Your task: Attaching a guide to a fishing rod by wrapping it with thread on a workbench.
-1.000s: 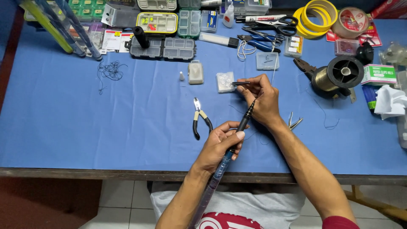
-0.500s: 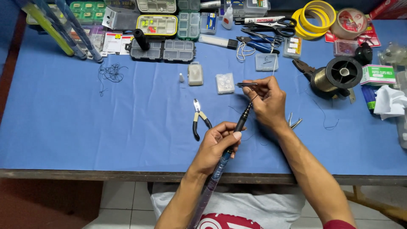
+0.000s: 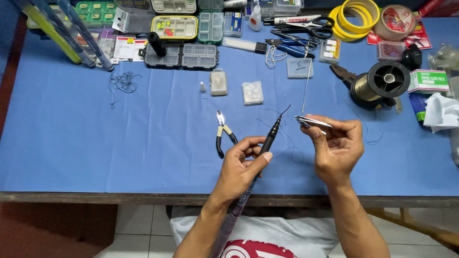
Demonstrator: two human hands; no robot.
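My left hand [image 3: 241, 165] grips a slim black fishing rod [image 3: 271, 134] that slants up to the right, its thin tip ending over the blue table [image 3: 95, 143]. My right hand [image 3: 337, 145] is closed on a small metal clipper tool [image 3: 311, 122] pointing left, a hand's width right of the rod tip. Thin dark line [image 3: 287, 143] loops on the table between the two hands. Small yellow-handled pliers [image 3: 223, 131] lie just left of my left hand.
Tackle boxes [image 3: 181, 55] line the back edge, with a spool of line [image 3: 380, 83] at the right, yellow tape rolls [image 3: 354, 14], scissors [image 3: 306, 21], small clear packets [image 3: 252, 92] and a tangle of dark line [image 3: 123, 82] at the left.
My right hand has pulled away to the right from the rod tip, with the metal tool still in it. My left hand shifted a little right with the rod.
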